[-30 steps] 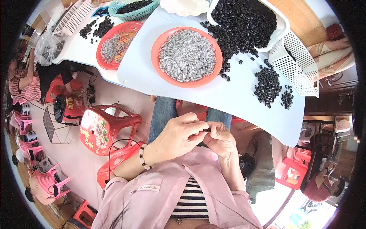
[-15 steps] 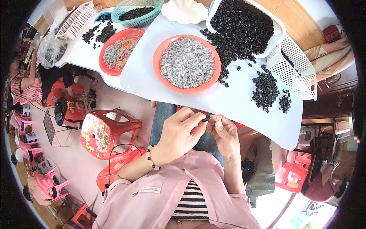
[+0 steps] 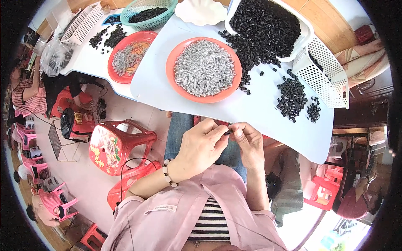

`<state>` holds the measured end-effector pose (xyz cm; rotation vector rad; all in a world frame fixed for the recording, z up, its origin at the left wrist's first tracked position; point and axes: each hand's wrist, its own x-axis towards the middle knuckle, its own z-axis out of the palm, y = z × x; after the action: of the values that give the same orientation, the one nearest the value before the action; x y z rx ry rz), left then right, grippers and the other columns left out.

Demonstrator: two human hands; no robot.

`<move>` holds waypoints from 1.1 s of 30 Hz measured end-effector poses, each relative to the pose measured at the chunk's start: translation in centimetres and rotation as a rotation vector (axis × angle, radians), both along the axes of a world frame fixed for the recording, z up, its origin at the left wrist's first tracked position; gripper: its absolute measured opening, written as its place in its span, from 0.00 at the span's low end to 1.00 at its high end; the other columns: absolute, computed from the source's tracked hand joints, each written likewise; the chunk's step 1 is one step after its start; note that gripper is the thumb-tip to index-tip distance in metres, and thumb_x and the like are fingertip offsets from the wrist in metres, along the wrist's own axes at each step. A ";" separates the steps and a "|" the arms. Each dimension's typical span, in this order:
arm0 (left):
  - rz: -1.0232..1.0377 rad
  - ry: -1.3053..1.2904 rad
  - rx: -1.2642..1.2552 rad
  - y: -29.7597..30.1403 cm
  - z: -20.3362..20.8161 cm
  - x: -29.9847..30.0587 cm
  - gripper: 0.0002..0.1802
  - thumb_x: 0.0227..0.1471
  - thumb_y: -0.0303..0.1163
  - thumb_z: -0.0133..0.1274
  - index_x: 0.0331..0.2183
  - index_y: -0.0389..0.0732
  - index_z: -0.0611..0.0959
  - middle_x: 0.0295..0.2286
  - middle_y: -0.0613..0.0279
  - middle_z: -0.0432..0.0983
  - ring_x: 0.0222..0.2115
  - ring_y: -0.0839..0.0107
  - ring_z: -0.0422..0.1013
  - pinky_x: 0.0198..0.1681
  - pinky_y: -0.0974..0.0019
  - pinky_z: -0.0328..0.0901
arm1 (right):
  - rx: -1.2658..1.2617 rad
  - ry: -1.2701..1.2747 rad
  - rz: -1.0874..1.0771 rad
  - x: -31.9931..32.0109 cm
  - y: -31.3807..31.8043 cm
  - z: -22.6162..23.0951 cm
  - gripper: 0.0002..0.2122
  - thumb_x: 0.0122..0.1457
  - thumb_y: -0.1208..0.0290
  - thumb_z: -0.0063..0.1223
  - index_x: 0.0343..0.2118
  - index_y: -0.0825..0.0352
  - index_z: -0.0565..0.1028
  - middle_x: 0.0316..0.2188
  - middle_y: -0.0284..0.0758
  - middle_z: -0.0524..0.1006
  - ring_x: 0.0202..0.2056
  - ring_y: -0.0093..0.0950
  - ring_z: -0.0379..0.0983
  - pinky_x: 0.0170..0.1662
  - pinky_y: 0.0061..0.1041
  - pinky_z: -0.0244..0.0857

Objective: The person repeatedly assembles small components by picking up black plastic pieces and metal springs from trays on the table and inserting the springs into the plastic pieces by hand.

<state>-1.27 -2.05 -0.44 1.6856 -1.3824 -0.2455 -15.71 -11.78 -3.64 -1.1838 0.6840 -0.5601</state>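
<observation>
Both hands meet just in front of the table's near edge, above my lap. My left hand (image 3: 200,142), with a beaded bracelet at the wrist, pinches a small black plastic piece (image 3: 228,132) between thumb and fingertips. Against that piece, my right hand (image 3: 250,145) has its thumb and fingers closed; anything held in them is too small or hidden to make out. Beyond the hands, an orange-red plate (image 3: 171,77) is heaped with small silvery pieces like springs (image 3: 204,69). Similar black pieces (image 3: 292,99) lie in loose piles on the table at the right.
A white tub (image 3: 307,35) spills black pieces onto the white table (image 3: 259,113), beside a white perforated basket (image 3: 331,83). A scalloped white dish (image 3: 201,11), a second red plate (image 3: 115,75) and a green basket (image 3: 157,21) stand farther off. At left are a red stool (image 3: 109,146) and another person (image 3: 29,90).
My right thumb and fingers have shifted and closed in nearer to the black piece. My left hand keeps its pinch, almost in the same place.
</observation>
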 end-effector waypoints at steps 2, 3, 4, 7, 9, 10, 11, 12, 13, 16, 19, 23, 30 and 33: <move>-0.014 0.003 0.009 -0.1 0.1 0.0 0.13 0.45 0.24 0.63 0.36 0.38 0.83 0.26 0.60 0.73 0.21 0.69 0.74 0.23 0.67 0.69 | 0.021 -0.016 -0.012 0.0 -0.1 0.1 0.12 0.62 0.64 0.57 0.39 0.69 0.77 0.34 0.30 0.79 0.34 0.17 0.70 0.41 0.17 0.64; -0.018 0.002 0.003 -0.2 0.1 0.0 0.13 0.45 0.24 0.63 0.36 0.38 0.83 0.26 0.60 0.73 0.21 0.69 0.74 0.23 0.67 0.69 | -0.006 -0.003 -0.014 -0.2 -0.3 -0.2 0.11 0.62 0.65 0.57 0.38 0.69 0.77 0.33 0.30 0.79 0.34 0.16 0.71 0.40 0.16 0.64; -0.036 -0.011 0.012 -0.2 0.0 0.0 0.13 0.45 0.25 0.63 0.37 0.38 0.83 0.26 0.61 0.73 0.21 0.69 0.74 0.23 0.67 0.69 | -0.034 0.010 -0.017 -0.3 -0.4 -0.2 0.10 0.61 0.67 0.58 0.37 0.70 0.77 0.32 0.29 0.79 0.33 0.16 0.71 0.39 0.16 0.65; -0.053 0.022 0.037 -0.3 -0.3 -0.2 0.15 0.45 0.27 0.63 0.39 0.38 0.83 0.26 0.61 0.73 0.22 0.68 0.73 0.25 0.65 0.69 | -0.055 0.046 -0.018 -0.4 -0.8 0.6 0.07 0.61 0.70 0.57 0.35 0.70 0.77 0.30 0.29 0.78 0.32 0.16 0.71 0.39 0.16 0.65; -0.052 0.069 -0.007 -0.5 -0.4 -0.1 0.18 0.46 0.28 0.64 0.42 0.38 0.83 0.25 0.62 0.73 0.20 0.69 0.72 0.24 0.66 0.68 | -0.039 0.031 -0.032 -0.5 -1.2 1.2 0.06 0.61 0.72 0.57 0.34 0.71 0.77 0.29 0.28 0.78 0.32 0.16 0.71 0.39 0.16 0.65; -0.059 0.069 -0.018 -0.6 -0.5 0.0 0.18 0.46 0.28 0.64 0.42 0.38 0.83 0.25 0.62 0.73 0.20 0.69 0.72 0.24 0.66 0.68 | -0.077 0.062 -0.038 -0.6 -1.6 1.6 0.07 0.61 0.72 0.57 0.35 0.71 0.77 0.29 0.28 0.78 0.32 0.16 0.71 0.39 0.16 0.65; -0.073 0.100 -0.032 -0.6 -0.8 0.0 0.18 0.46 0.27 0.64 0.42 0.38 0.83 0.26 0.62 0.73 0.19 0.70 0.71 0.24 0.67 0.67 | -0.116 0.094 -0.044 -0.8 -2.1 2.0 0.07 0.61 0.72 0.57 0.35 0.71 0.77 0.29 0.28 0.78 0.32 0.16 0.71 0.39 0.16 0.65; -0.089 0.132 -0.046 -0.7 -1.0 0.0 0.17 0.47 0.26 0.64 0.42 0.37 0.83 0.26 0.62 0.74 0.19 0.71 0.71 0.23 0.68 0.66 | -0.189 0.100 -0.075 -1.1 -3.0 2.3 0.07 0.61 0.71 0.59 0.34 0.71 0.78 0.28 0.26 0.78 0.32 0.14 0.70 0.38 0.15 0.65; -0.098 0.172 -0.080 -0.8 -0.7 0.0 0.16 0.47 0.24 0.63 0.41 0.36 0.84 0.25 0.61 0.75 0.18 0.72 0.71 0.22 0.69 0.66 | -0.313 0.169 -0.113 -1.3 -4.4 3.4 0.06 0.60 0.72 0.59 0.33 0.70 0.79 0.27 0.24 0.78 0.31 0.12 0.69 0.36 0.14 0.63; -0.127 0.188 -0.067 -0.4 -1.6 0.3 0.15 0.47 0.24 0.63 0.40 0.35 0.84 0.25 0.60 0.76 0.19 0.72 0.71 0.22 0.69 0.66 | -0.749 0.315 -0.471 -2.0 -10.7 8.3 0.05 0.58 0.72 0.60 0.33 0.67 0.81 0.25 0.23 0.78 0.27 0.12 0.67 0.33 0.15 0.62; -0.133 0.236 -0.076 -0.7 -1.5 0.3 0.10 0.49 0.24 0.62 0.37 0.35 0.85 0.24 0.60 0.76 0.19 0.72 0.71 0.22 0.71 0.66 | -1.208 0.560 -0.864 -3.8 -20.1 12.6 0.10 0.59 0.66 0.59 0.36 0.68 0.82 0.25 0.31 0.80 0.28 0.20 0.73 0.34 0.21 0.66; -0.139 0.251 -0.076 -0.9 -2.1 0.1 0.07 0.50 0.24 0.61 0.34 0.35 0.86 0.24 0.59 0.76 0.20 0.72 0.72 0.23 0.70 0.66 | -1.255 0.919 -0.801 -4.7 -25.9 11.8 0.11 0.56 0.69 0.60 0.36 0.72 0.81 0.29 0.42 0.82 0.32 0.30 0.80 0.37 0.26 0.71; -0.124 0.349 -0.001 -1.2 -2.8 0.8 0.08 0.52 0.25 0.59 0.37 0.34 0.85 0.23 0.58 0.76 0.21 0.73 0.72 0.25 0.71 0.66 | -1.094 0.577 -0.337 1.1 -20.1 3.6 0.08 0.55 0.72 0.61 0.35 0.70 0.80 0.28 0.43 0.82 0.27 0.33 0.79 0.34 0.28 0.71; -0.131 0.360 -0.004 -1.5 -3.5 1.1 0.10 0.54 0.26 0.58 0.39 0.34 0.85 0.24 0.58 0.76 0.21 0.74 0.71 0.25 0.71 0.65 | -1.270 0.672 -0.291 2.9 -18.4 1.4 0.09 0.51 0.69 0.64 0.34 0.65 0.82 0.28 0.39 0.80 0.32 0.38 0.76 0.39 0.34 0.70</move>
<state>-0.21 -3.59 -3.92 1.4620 -1.2194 -0.5907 -12.79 -30.21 -2.23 -2.5507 1.1252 -0.8920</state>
